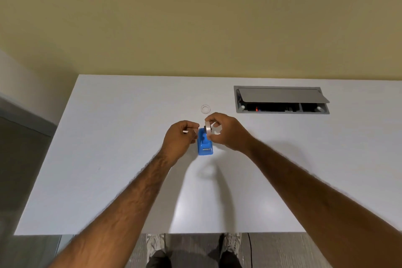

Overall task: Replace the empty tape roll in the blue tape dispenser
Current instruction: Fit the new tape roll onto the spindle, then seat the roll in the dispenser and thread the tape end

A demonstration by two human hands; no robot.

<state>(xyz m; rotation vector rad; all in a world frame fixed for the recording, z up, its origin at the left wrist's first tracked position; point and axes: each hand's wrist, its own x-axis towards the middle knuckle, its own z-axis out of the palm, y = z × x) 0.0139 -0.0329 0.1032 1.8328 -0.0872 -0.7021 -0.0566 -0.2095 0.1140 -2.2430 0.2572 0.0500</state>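
Note:
The blue tape dispenser point(205, 145) stands on the white table point(108, 159), between my two hands. My right hand point(226, 132) holds a new tape roll point(208, 127) on edge just above the dispenser's far end; a dark hub shows at the roll's left side. My left hand point(180, 137) is closed at the dispenser's left side and pinches something thin and pale, which looks like the tape's loose end. An empty clear tape ring point(205, 109) lies flat on the table beyond the hands.
A grey cable box point(281, 100) with its lid tilted open is set into the table at the back right. A yellow wall rises behind the table. My shoes and the floor show below the table's near edge.

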